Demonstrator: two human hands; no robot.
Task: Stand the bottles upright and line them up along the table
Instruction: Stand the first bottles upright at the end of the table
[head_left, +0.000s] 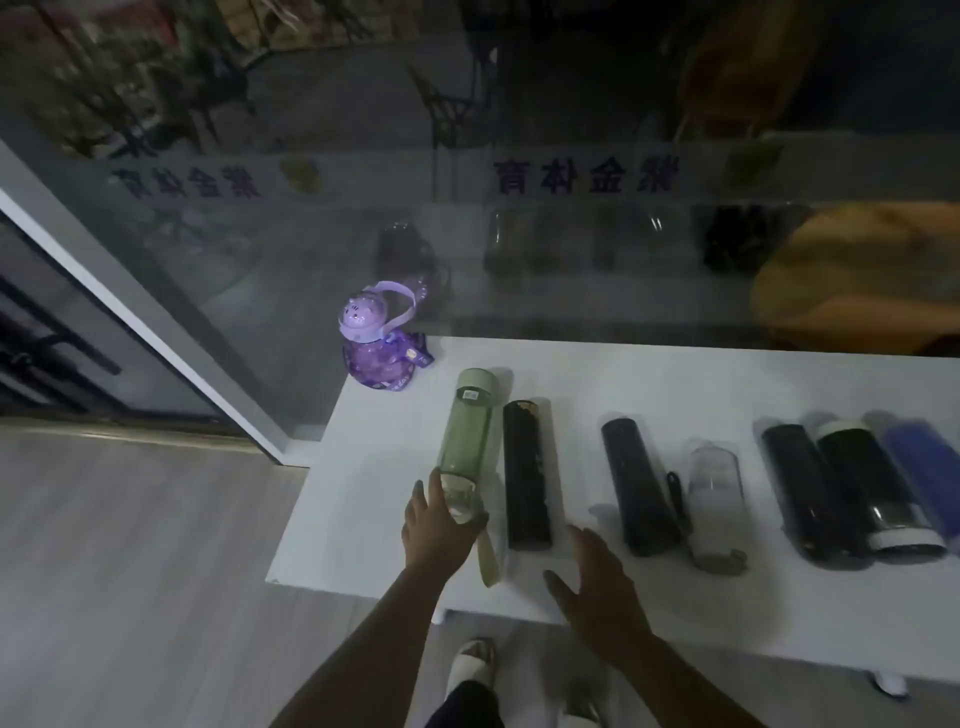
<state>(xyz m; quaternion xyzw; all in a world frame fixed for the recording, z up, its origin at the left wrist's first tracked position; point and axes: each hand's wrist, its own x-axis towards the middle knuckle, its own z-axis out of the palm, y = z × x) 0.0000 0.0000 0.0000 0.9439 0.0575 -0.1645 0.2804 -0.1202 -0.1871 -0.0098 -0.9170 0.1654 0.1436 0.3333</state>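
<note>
While the left hand (441, 525) wraps its fingers around the near end of the green bottle (465, 436), that bottle lies on its side on the white table (675, 384), its strap (488, 558) trailing toward the table's near edge. Its see-through body looks empty. The right hand (602, 587) hovers spread and empty, just right of the green bottle's near end. Touching the green bottle's right side lies a black bottle (527, 475). Farther right of it lie a dark flask (639, 486) and a clear bottle (714, 501), apparently empty, then a black flask (802, 491), a dark bottle with white ends (878, 488) and a blue bottle (924, 467), side by side. Beyond the green bottle, at the table's far left corner, a purple bottle (376, 343) stands upright; its contents cannot be told.
</note>
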